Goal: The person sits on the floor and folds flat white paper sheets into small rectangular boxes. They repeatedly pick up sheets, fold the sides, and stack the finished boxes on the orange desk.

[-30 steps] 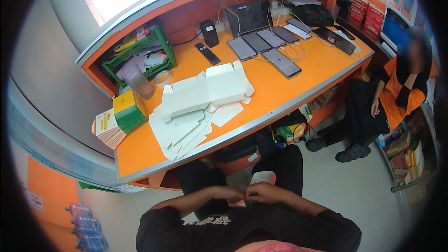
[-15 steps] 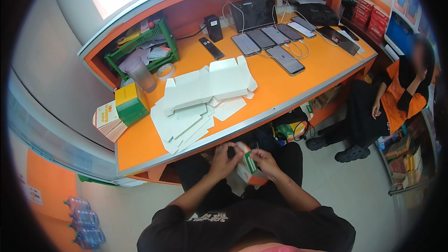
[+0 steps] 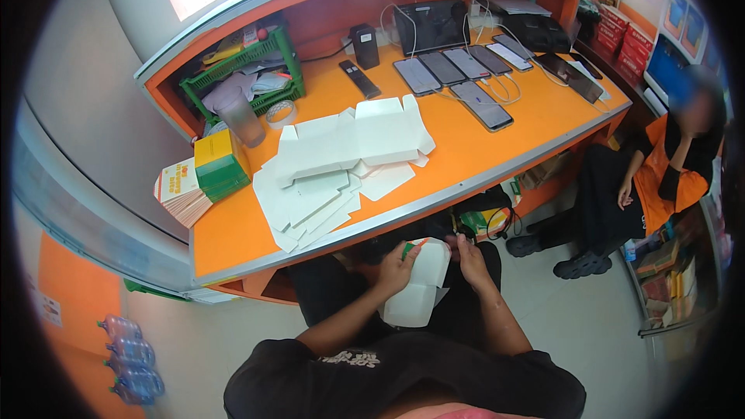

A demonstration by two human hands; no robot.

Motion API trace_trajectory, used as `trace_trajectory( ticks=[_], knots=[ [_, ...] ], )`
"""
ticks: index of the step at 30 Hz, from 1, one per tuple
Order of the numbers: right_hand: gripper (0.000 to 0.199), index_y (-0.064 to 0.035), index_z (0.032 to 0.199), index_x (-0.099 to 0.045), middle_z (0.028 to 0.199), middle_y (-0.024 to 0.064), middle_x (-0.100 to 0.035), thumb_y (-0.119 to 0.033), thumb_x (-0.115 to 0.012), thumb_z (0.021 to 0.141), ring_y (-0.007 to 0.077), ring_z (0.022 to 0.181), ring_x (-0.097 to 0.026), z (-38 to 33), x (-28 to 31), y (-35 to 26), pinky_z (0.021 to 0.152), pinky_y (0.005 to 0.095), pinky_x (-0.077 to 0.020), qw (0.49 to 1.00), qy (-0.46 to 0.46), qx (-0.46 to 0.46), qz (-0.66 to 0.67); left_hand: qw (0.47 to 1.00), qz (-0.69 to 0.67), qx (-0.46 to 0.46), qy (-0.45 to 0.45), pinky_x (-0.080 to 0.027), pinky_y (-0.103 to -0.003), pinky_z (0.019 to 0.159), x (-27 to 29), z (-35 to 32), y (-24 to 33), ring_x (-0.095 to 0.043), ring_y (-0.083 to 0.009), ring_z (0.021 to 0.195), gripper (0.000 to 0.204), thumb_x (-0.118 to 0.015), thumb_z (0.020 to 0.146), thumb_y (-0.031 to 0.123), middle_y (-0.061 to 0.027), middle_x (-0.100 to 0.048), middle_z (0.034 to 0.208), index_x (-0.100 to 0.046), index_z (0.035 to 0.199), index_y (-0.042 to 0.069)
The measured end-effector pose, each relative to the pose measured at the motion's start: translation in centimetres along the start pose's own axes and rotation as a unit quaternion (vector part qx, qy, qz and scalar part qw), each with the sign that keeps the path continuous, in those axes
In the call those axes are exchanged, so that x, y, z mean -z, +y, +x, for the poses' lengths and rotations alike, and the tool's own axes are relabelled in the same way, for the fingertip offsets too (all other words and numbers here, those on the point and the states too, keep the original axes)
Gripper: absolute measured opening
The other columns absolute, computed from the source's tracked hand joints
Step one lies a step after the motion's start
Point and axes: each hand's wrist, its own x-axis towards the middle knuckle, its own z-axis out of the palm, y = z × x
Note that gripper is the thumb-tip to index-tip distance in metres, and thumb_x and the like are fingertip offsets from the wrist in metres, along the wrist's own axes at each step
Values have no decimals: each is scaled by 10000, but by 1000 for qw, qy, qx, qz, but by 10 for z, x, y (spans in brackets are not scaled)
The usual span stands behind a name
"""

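Note:
My left hand (image 3: 397,270) grips the left edge of a small folding carton (image 3: 411,306) above my lap. The carton's plain white inside faces up, and bits of its green and orange printed outside show by my fingers. A crease crosses its middle, and a small flap sticks out on the right. Just right of the carton is my right hand (image 3: 472,262), its fingers extended upward and the thumb near the carton's upper right edge. It appears to hold nothing. On the orange desk (image 3: 450,159) lie flat white carton blanks (image 3: 310,206), overlapping, with a partly creased one (image 3: 357,140) on top.
At the desk's left stand folded yellow-green cartons (image 3: 221,164), a plastic cup (image 3: 242,120), a tape roll (image 3: 281,114) and a green basket (image 3: 244,70). Several phones (image 3: 481,105) with cables lie farther back. A seated person (image 3: 667,163) is at the right; water bottles (image 3: 132,357) stand lower left.
The carton has turned from its printed green and orange side to its white inside and looks more spread out. My right hand has moved slightly right, off the carton; my left still holds it.

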Motion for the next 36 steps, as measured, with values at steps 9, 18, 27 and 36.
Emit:
trace_trajectory(
  ticks=[9,18,27,36],
  knots=[
    [412,-27,713,-558,642,-25,-544,-306,-559,1016,48,605,-453,-6,-1,-39,537,265,-383,988,63,37,140,984,-170,-36,29,-460,-280,641,-15,-1,43,-526,-92,696,323,-555,1015,321,-66,-580,734,-566,891,23],
    [489,-29,601,-434,550,-18,-425,-270,-638,975,62,547,-352,-14,-6,-93,489,274,-313,974,118,192,15,983,-135,-123,32,-408,-300,541,14,-6,78,-470,-122,576,361,-595,993,271,-69,-515,620,-510,762,7],
    [407,8,654,-587,596,47,-589,-220,-581,992,85,522,-492,-28,-8,-109,493,294,-396,972,50,182,140,961,-110,-249,48,-380,-331,464,38,-19,101,-457,-187,464,415,-582,989,200,-122,-497,573,-513,649,-27],
    [925,11,1489,-323,1490,127,-439,-700,-459,913,243,1374,-418,-46,-7,-96,1133,430,-335,840,-395,-149,342,866,-180,-335,325,-364,-320,463,110,-29,128,-466,-158,498,410,-487,1000,172,-94,-525,585,-532,646,-30]
  ],
)
